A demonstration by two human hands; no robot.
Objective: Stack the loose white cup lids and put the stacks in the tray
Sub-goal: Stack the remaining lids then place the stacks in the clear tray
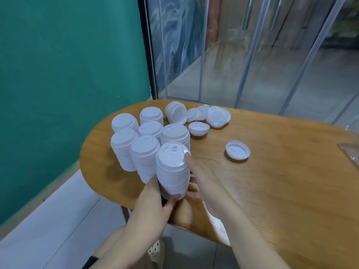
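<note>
A tall stack of white cup lids (172, 169) stands near the front edge of the wooden table (281, 181). My left hand (155, 202) grips its base, thumb curled across the bottom. My right hand (202, 179) is against its right side, one fingertip touching the top lid's rim. Several other upright lid stacks (143, 154) stand close behind it on the left. Toppled lids (217, 116) lie at the far edge, with a short stack on its side (175, 112). Two single lids (237, 151) (198, 128) lie upside down on the table. No tray is in view.
A teal wall runs along the left and clear plastic strip curtains hang behind the table. A crinkled clear plastic bag (351, 152) lies at the table's right edge. My knee and a spotted shoe show below the table's front edge.
</note>
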